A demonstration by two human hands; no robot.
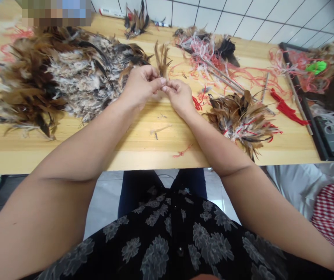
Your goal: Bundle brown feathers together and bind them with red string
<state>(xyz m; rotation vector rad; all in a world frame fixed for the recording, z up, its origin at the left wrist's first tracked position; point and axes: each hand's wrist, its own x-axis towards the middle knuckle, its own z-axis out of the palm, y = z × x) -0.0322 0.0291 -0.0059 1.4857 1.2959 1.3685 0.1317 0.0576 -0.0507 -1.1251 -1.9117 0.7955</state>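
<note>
Above the wooden table, my left hand and my right hand meet with their fingertips pinched together. A small bunch of brown feathers stands upright from between them, its tips pointing away from me. Both hands close around its lower end; the quills are hidden by the fingers. Just left of my left hand lies a large heap of brown, black and pale fluffy feathers. To the right of my right hand is a smaller pile of brown feather bunches, with red string at some of their bases.
Tangled pink and white string lies at the back beside thin sticks. Red strands rest near a black-edged tray of feathers at right. Another feather bunch and a marker are near the tiled wall.
</note>
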